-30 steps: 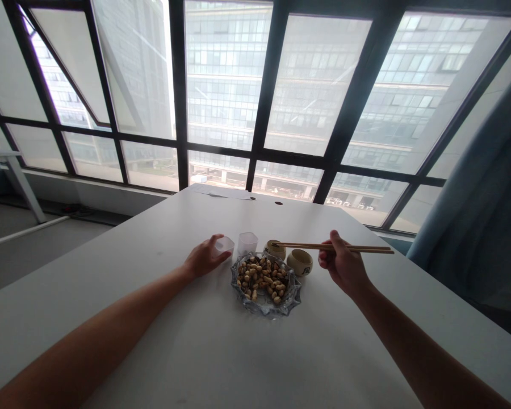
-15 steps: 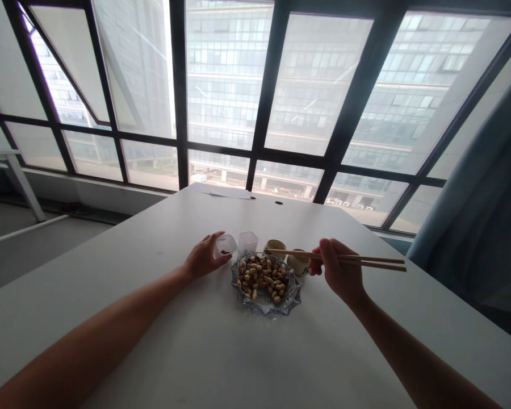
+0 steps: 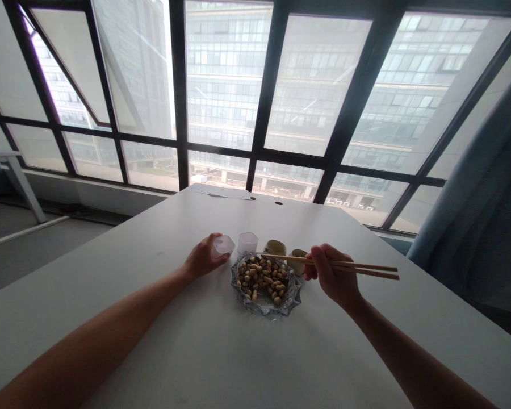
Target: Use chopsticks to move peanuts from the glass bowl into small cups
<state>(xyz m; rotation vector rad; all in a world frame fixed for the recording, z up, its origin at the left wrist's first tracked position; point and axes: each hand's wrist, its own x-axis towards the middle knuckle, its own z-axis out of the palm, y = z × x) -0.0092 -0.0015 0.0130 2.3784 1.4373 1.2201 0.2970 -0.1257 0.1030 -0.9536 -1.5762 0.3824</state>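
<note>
My left hand point(image 3: 202, 258) is wrapped round the side of a small translucent plastic cup point(image 3: 225, 245). A second translucent cup point(image 3: 247, 243) stands just right of it. My right hand point(image 3: 334, 276) grips a pair of wooden chopsticks point(image 3: 377, 271), lying nearly level. Their tips reach left over the far part of a scalloped glass bowl point(image 3: 276, 311); I cannot make out anything between them. Unshelled peanuts point(image 3: 262, 275) lie in the bowl. Behind it are two greenish-beige cups, one cup point(image 3: 276, 246) near the middle and another cup point(image 3: 297, 264) partly hidden by the chopsticks.
Everything stands on a white table point(image 3: 170, 341). Sheets of paper point(image 3: 221, 192) lie at its far edge, near a dark round hole point(image 3: 278, 203). Large windows are beyond, with a blue curtain point(image 3: 472, 187) on the right and another table point(image 3: 21, 176) at far left.
The chopsticks and my right hand have shifted left and slightly down, the tips moving from the greenish cup to over the bowl. The cup in my left hand has changed its tilt.
</note>
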